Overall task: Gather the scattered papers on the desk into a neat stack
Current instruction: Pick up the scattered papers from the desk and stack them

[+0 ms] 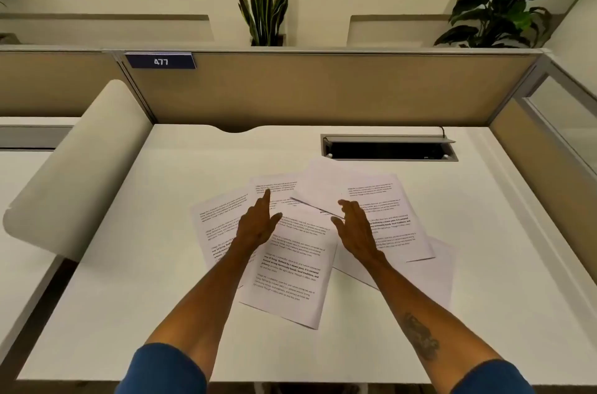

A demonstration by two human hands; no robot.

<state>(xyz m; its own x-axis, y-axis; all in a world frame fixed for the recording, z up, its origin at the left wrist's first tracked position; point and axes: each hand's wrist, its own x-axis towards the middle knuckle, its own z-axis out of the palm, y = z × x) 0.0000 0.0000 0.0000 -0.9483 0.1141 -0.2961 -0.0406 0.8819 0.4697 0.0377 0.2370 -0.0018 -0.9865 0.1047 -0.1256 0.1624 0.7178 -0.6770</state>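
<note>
Several printed white papers lie fanned and overlapping in the middle of the white desk (129, 248). The nearest sheet (290, 274) lies tilted on top, one sheet (213, 225) pokes out to the left, and another (387, 216) spreads to the right. My left hand (258, 222) hovers flat over the left papers, fingers apart, index finger pointing at a far sheet (277, 183). Over the right papers my right hand (355, 225) is spread, fingertips at a sheet's raised edge. Neither hand grips anything.
A cable tray opening (389, 150) is cut into the desk behind the papers. Beige partition panels (323, 87) wall the back and right side. A curved white divider (80, 167) stands at the left. Plants (265, 6) rise beyond the partition.
</note>
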